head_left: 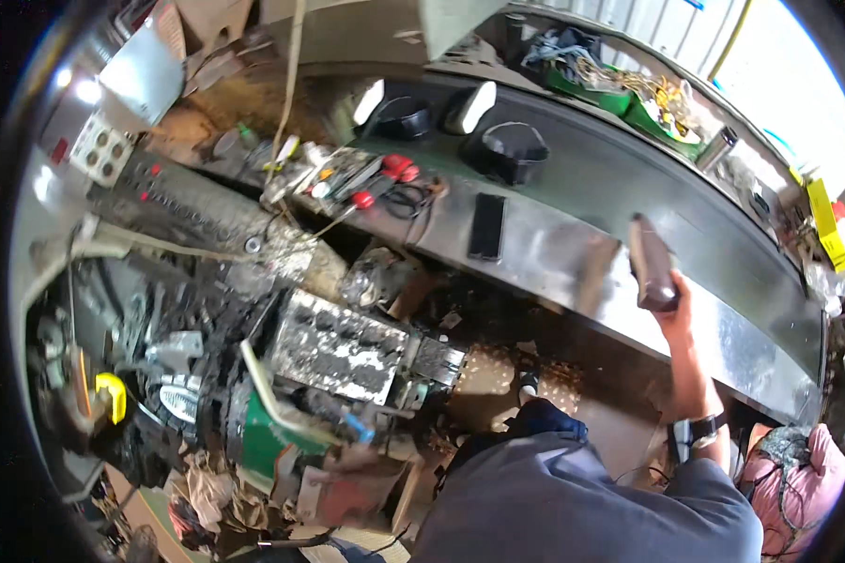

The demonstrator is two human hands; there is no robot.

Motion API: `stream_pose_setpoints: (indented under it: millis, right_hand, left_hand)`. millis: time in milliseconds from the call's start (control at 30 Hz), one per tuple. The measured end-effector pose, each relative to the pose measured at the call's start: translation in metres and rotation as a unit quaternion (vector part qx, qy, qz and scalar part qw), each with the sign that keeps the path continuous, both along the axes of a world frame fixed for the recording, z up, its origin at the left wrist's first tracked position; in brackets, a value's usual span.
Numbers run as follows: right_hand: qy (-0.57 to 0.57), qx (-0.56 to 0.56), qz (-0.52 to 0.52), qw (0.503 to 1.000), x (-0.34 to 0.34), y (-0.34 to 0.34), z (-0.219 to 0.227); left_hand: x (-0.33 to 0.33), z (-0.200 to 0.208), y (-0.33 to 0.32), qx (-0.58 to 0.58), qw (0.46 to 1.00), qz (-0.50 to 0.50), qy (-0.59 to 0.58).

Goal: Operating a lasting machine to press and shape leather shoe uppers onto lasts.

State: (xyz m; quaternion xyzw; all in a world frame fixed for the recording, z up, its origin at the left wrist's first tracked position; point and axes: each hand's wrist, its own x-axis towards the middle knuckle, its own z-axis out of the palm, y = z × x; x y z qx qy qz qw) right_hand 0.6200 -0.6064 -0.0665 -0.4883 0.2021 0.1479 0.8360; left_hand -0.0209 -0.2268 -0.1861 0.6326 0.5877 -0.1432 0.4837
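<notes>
Right hand (678, 302): grip clamped on brown oblong piece (652, 263), material unclear | worktop (556, 251): shiny, grey metal | phone (487, 227): flat, black, rectangular

The metal bench (545, 251) offers a bare passage between the flat black slab (486, 227) and the brown object (652, 267) in the right hand (679, 298). Farther back, a black container (514, 155) blocks reach; leftward, red-handled tools (399, 169) and coiled black cable (407, 200) crowd the bench beneath a hanging cord (291, 89).
</notes>
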Motion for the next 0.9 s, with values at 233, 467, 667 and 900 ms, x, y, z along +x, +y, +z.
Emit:
stream_pose_setpoints:
  millis: [233,467,667,900]
  right_hand:
    - [-0.136,0.043,-0.173,0.974,0.169,-0.260,-0.081]
    - [-0.120,-0.072,-0.123,0.982,0.220,-0.095,-0.169]
    - [0.081,0.076,0.243,0.964,0.187,0.209,-0.091]
    - [0.120,0.032,0.201,0.972,0.208,0.329,-0.091]
  left_hand:
    - [0.076,0.044,-0.030,-0.024,0.996,-0.023,0.077]
    - [0.124,0.084,-0.051,-0.032,0.992,-0.019,0.118]
    - [0.134,0.096,-0.061,-0.050,0.991,-0.009,0.125]
    - [0.123,0.103,-0.065,-0.064,0.990,0.018,0.128]
